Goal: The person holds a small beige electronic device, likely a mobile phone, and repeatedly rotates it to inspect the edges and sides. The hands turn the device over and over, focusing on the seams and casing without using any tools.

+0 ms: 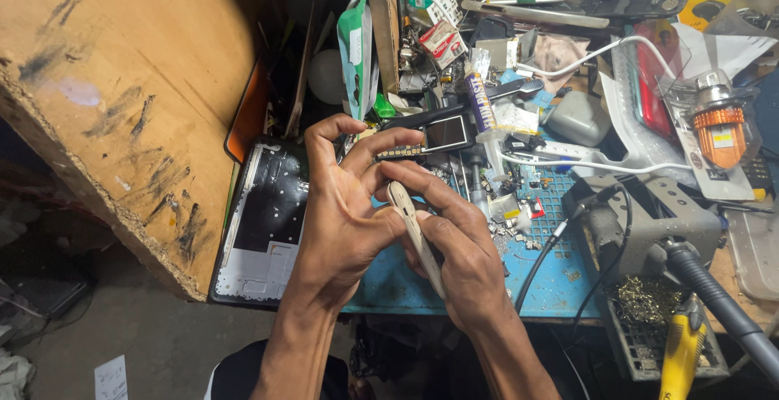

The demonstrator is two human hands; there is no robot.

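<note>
Clutter crowds blue mat point(560, 274) beside wooden board point(105, 83).

Both forearms bare to the frame's bottom edge, no sleeves, no watch; left hand point(345, 205) and right hand point(462, 250) gloveless, fingers point(410, 174) ringless, nails short.
</note>
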